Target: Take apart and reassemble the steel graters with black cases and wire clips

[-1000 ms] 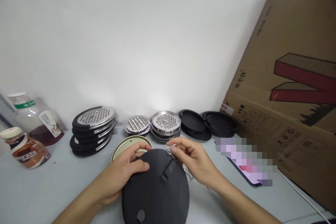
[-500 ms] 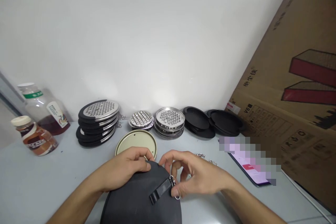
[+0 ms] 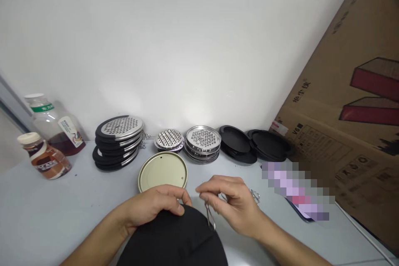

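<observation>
While the rim of a flat, round, black disc (image 3: 171,237) — placed at six o'clock in the view — is gripped near its eleven o'clock by the thumb and fingers of the left hand (image 3: 149,207), a thin silver metal wire loop (image 3: 213,226) is pinched by the right hand (image 3: 235,203) at the disc's one o'clock edge. Toward twelve o'clock, a round olive-green plate (image 3: 162,171) is seen on the pale grey tabletop (image 3: 62,212).

Carton (image 3: 339,126) at 3 o'clock read "V6" (image 3: 297,131), plus Chinese characters (image 3: 301,92) and handling symbols (image 3: 362,160); fine print (image 3: 324,146) was illegible. Brown bottle (image 3: 50,161), 8–9 o'clock, showed "SCAFE" (image 3: 48,165), start unclear. Clear bottle (image 3: 59,131), 9 o'clock, had Chinese lettering on its green neck band (image 3: 43,108); white label (image 3: 70,130) was too small.
</observation>
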Tool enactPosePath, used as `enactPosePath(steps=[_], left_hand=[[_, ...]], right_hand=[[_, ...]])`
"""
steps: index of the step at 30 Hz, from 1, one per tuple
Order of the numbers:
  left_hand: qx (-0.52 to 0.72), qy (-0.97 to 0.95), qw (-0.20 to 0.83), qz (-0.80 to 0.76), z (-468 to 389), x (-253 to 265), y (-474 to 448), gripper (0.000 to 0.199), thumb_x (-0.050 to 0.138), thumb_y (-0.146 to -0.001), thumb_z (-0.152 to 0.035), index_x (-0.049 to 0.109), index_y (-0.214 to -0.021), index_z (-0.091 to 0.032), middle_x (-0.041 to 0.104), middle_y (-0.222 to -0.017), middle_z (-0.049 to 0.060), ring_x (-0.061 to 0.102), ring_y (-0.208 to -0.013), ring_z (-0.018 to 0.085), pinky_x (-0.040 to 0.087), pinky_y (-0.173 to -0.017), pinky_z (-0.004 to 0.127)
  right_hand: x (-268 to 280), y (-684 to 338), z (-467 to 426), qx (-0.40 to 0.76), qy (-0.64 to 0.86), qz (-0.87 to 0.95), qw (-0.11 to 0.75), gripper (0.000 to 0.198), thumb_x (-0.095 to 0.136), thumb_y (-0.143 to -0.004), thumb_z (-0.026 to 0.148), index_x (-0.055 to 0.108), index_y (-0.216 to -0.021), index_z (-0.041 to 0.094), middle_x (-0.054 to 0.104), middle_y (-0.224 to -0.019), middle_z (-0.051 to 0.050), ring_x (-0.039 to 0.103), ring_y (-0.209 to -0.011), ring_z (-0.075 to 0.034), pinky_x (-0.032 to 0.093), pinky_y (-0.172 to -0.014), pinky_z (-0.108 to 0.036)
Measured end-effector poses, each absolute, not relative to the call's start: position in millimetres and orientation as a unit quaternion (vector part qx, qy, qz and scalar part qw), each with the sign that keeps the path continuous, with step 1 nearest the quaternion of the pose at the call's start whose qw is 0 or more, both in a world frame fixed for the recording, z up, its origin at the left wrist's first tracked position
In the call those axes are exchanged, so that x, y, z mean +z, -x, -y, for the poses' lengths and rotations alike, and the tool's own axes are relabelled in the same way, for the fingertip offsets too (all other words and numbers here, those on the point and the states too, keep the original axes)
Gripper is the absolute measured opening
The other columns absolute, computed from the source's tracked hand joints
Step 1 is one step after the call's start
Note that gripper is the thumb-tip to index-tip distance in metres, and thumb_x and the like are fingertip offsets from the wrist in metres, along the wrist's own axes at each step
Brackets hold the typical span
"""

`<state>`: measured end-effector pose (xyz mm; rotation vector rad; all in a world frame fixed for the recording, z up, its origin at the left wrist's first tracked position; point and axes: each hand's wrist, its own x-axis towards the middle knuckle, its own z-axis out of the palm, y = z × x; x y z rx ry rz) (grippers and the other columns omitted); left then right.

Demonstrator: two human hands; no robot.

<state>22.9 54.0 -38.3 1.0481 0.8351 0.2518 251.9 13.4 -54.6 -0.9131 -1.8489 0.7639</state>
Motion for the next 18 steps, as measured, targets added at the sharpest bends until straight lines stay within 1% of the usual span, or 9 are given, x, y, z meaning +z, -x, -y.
enactPosePath(steps=[1,2,5,8,11,13,14,16,18], left_hand=[[0.136,-0.475,0.781,-0.383,-54.7,-38.5,-22.1,0.019,0.068,-0.068,-0.025,0.064,-0.084,-0.015,0.056,-0.064,-0.002,0.044,-0.051,0.009,0.031,-0.049,0.018],[0.159,-0.467,0.782,-0.382,-55.7,-37.9,-20.4,0.018,0.067,-0.071,-0.025,0.063,-0.085,-0.015,0.056,-0.064,-0.002,0.045,-0.052,0.009,0.031,-0.049,0.018],[0.226,-0.458,0.762,-0.398,-59.5,-34.0,-12.4,0.017,0.065,-0.077,-0.028,0.059,-0.089,-0.018,0.057,-0.069,-0.002,0.049,-0.055,0.010,0.035,-0.051,0.019],[0.248,-0.473,0.730,-0.425,-61.5,-31.9,-7.5,0.019,0.064,-0.080,-0.031,0.056,-0.093,-0.020,0.058,-0.071,-0.002,0.051,-0.057,0.012,0.036,-0.052,0.020],[0.239,-0.513,0.698,-0.439,-59.6,-32.3,-8.8,0.020,0.064,-0.081,-0.034,0.056,-0.092,-0.020,0.056,-0.069,-0.004,0.049,-0.057,0.011,0.035,-0.051,0.019],[0.237,-0.543,0.664,-0.456,-57.1,-32.0,-10.7,0.020,0.062,-0.083,-0.036,0.056,-0.092,-0.020,0.054,-0.067,-0.005,0.048,-0.056,0.010,0.034,-0.051,0.018],[0.235,-0.558,0.647,-0.464,-55.9,-31.3,-11.5,0.021,0.061,-0.084,-0.038,0.056,-0.094,-0.020,0.054,-0.067,-0.005,0.048,-0.056,0.010,0.034,-0.051,0.018],[0.229,-0.589,0.620,-0.465,-53.4,-28.5,-13.3,0.024,0.058,-0.087,-0.042,0.055,-0.098,-0.021,0.057,-0.070,-0.004,0.052,-0.059,0.012,0.037,-0.052,0.020],[0.223,-0.637,0.591,-0.442,-51.0,-24.2,-15.6,0.024,0.059,-0.087,-0.042,0.057,-0.099,-0.021,0.064,-0.082,-0.001,0.060,-0.072,0.017,0.044,-0.062,0.024]], right_hand=[[-54.4,-254.1,-14.3,0.295,0.380,0.739,0.472,0.018,0.062,-0.090,0.028,0.075,-0.100,0.022,0.067,-0.075,-0.004,0.059,-0.062,-0.013,0.047,-0.060,-0.025],[-54.1,-257.2,-15.9,0.314,0.392,0.721,0.478,0.020,0.060,-0.092,0.030,0.075,-0.103,0.022,0.065,-0.074,-0.003,0.057,-0.058,-0.011,0.046,-0.056,-0.024],[-52.1,-268.2,-22.4,0.491,0.395,0.653,0.420,0.028,0.056,-0.094,0.038,0.071,-0.109,0.020,0.059,-0.064,0.001,0.054,-0.046,-0.009,0.045,-0.048,-0.022],[-50.6,-273.2,-27.2,0.615,0.356,0.608,0.353,0.034,0.059,-0.092,0.041,0.067,-0.114,0.017,0.059,-0.060,0.003,0.062,-0.050,-0.012,0.050,-0.052,-0.023],[-51.9,-269.7,-27.4,0.643,0.338,0.591,0.351,0.036,0.066,-0.087,0.039,0.066,-0.115,0.017,0.065,-0.069,0.000,0.066,-0.056,-0.014,0.053,-0.054,-0.025],[-52.7,-265.8,-25.7,0.610,0.348,0.612,0.364,0.032,0.067,-0.087,0.036,0.067,-0.113,0.017,0.067,-0.075,-0.002,0.066,-0.060,-0.014,0.054,-0.058,-0.026],[-52.9,-264.1,-24.7,0.566,0.365,0.639,0.371,0.028,0.064,-0.089,0.034,0.068,-0.112,0.018,0.068,-0.079,-0.003,0.066,-0.063,-0.014,0.054,-0.061,-0.027],[-53.0,-261.7,-22.9,0.427,0.412,0.708,0.383,0.023,0.059,-0.092,0.029,0.072,-0.108,0.020,0.070,-0.086,-0.006,0.066,-0.072,-0.016,0.053,-0.065,-0.028],[-54.4,-260.2,-22.0,0.268,0.435,0.768,0.385,0.023,0.055,-0.093,0.024,0.073,-0.106,0.020,0.070,-0.087,-0.008,0.064,-0.076,-0.018,0.052,-0.065,-0.029]])
